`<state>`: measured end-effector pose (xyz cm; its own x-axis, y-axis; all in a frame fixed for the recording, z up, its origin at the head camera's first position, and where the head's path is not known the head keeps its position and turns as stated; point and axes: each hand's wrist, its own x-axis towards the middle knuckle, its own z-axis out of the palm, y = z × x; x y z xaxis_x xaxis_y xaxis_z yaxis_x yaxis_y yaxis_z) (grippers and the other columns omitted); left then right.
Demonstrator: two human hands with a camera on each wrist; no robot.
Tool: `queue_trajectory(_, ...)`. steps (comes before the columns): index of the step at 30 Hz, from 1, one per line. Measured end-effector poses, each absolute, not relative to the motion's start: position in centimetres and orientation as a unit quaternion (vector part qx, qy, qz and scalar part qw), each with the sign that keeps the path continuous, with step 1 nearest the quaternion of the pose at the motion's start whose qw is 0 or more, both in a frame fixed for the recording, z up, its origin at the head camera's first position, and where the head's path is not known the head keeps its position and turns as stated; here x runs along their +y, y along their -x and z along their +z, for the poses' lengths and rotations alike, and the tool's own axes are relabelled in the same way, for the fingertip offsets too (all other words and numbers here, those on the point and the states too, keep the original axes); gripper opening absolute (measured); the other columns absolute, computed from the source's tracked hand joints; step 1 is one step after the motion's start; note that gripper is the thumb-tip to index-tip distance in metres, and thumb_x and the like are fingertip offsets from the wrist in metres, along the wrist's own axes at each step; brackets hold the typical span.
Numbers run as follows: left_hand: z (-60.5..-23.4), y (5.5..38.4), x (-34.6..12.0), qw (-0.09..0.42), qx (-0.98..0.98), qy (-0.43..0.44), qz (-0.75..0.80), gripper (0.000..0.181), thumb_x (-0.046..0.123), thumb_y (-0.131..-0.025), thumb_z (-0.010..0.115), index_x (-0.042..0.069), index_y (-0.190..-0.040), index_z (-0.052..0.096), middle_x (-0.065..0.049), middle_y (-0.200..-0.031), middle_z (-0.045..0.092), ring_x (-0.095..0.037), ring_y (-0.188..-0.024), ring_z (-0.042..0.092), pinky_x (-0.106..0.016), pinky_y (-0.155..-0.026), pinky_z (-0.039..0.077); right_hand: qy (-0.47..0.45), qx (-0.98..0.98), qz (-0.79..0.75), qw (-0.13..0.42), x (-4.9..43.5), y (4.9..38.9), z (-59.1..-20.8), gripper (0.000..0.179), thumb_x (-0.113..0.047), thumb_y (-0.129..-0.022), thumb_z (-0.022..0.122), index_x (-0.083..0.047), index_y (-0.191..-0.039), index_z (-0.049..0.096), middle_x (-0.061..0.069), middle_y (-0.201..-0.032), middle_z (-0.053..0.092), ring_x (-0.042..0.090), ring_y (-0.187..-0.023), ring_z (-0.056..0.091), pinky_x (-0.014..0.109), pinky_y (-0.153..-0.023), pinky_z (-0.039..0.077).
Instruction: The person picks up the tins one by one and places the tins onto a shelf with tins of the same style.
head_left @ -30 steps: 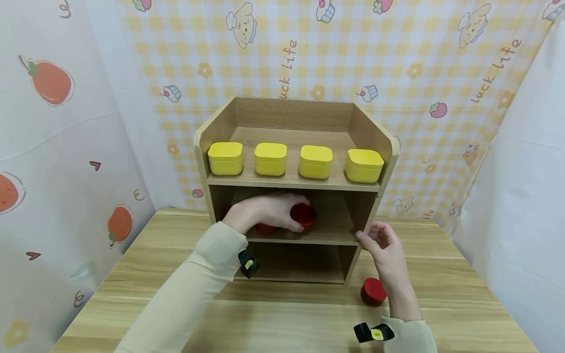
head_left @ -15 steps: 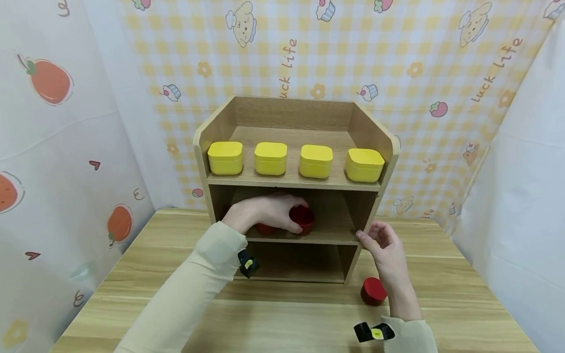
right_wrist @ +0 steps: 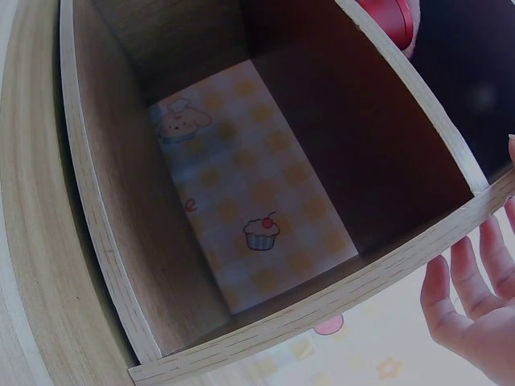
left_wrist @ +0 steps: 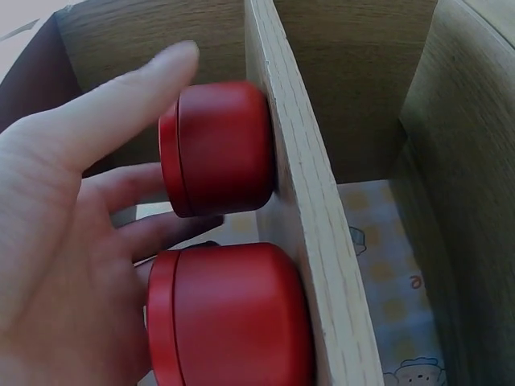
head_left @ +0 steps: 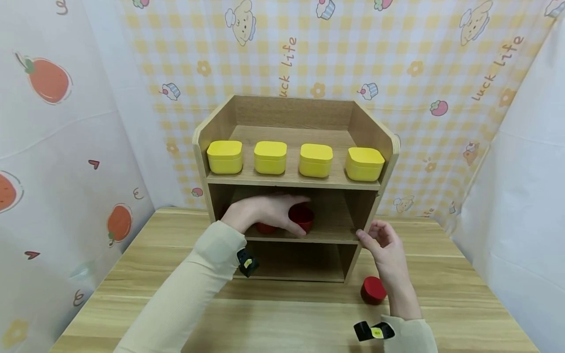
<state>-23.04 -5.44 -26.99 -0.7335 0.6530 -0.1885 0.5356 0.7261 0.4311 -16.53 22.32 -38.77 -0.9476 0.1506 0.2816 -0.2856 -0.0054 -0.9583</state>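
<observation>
My left hand (head_left: 272, 212) reaches into the middle tier of a wooden shelf (head_left: 293, 184). Its thumb and index finger are spread around a round red tin (head_left: 304, 223) that stands on the board. In the left wrist view the thumb is apart from that lidded tin (left_wrist: 221, 149). A second red tin (head_left: 266, 228) is beside it, partly behind the hand. My right hand (head_left: 388, 255) holds the shelf's right side, with the thumb at the front edge and the fingers (right_wrist: 475, 281) against the outer face.
Several yellow lidded boxes (head_left: 270, 158) line the shelf's top tier. Another red tin (head_left: 372, 290) rests on the wooden table (head_left: 282, 318) near my right wrist. Patterned cloth (head_left: 309, 49) hangs behind, with white cloth at both sides.
The red tin in my left hand has shifted slightly left. Thumb and index finger have since spread away from it. My right hand has stayed on the shelf side.
</observation>
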Motion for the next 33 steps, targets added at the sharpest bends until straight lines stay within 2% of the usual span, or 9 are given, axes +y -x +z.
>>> queue_trajectory(5,-27.0,22.7,-5.3,0.167,0.91,-0.331,0.184,0.096,0.049,-0.082,0.075,0.025,-0.157,0.02,-0.002,-0.159,0.025,-0.016,-0.141,0.026,-0.036,-0.114,0.023,-0.05,-0.686,0.71,0.152,22.3,16.6,-38.8,0.026,-0.006,-0.09,0.07,-0.007,-0.109,0.052,0.001,-0.095,0.051,0.015,-0.092,0.051,0.023,-0.075,0.051)
queue_trajectory(12,-26.6,21.5,-5.0,0.144,0.914,-0.339,0.173,0.102,0.057,-0.077,0.076,0.031,-0.157,0.019,0.004,-0.16,0.021,-0.012,-0.141,0.024,-0.035,-0.114,0.023,-0.05,-0.685,0.71,0.152,22.2,16.6,-38.8,0.026,-0.006,-0.09,0.07,-0.007,-0.11,0.052,0.001,-0.095,0.051,0.015,-0.091,0.051,0.023,-0.075,0.051)
queue_trajectory(17,-26.5,20.3,-4.7,0.106,0.91,-0.366,0.165,0.1,0.061,-0.075,0.076,0.031,-0.156,0.024,0.007,-0.159,0.023,-0.012,-0.141,0.027,-0.035,-0.113,0.026,-0.05,-0.686,0.709,0.153,22.3,16.6,-38.8,0.026,-0.006,-0.09,0.07,-0.007,-0.11,0.053,0.001,-0.095,0.051,0.014,-0.091,0.052,0.022,-0.075,0.051)
queue_trajectory(25,-27.2,18.1,-4.1,0.026,0.89,-0.427,0.156,0.087,0.06,-0.078,0.073,0.027,-0.151,0.038,0.002,-0.155,0.034,-0.015,-0.14,0.031,-0.036,-0.112,0.03,-0.052,-0.686,0.709,0.155,22.3,16.6,-38.8,0.026,-0.006,-0.091,0.07,-0.006,-0.11,0.053,0.002,-0.095,0.051,0.014,-0.091,0.052,0.023,-0.075,0.051)
queue_trajectory(33,-27.8,16.4,-4.5,-0.009,0.876,-0.443,0.19,0.074,0.055,-0.082,0.072,0.024,-0.144,0.049,0.002,-0.15,0.04,-0.015,-0.139,0.033,-0.036,-0.111,0.032,-0.052,-0.687,0.708,0.156,22.2,16.5,-38.7,0.027,-0.006,-0.09,0.07,-0.005,-0.111,0.052,0.001,-0.094,0.051,0.014,-0.09,0.052,0.023,-0.075,0.05)
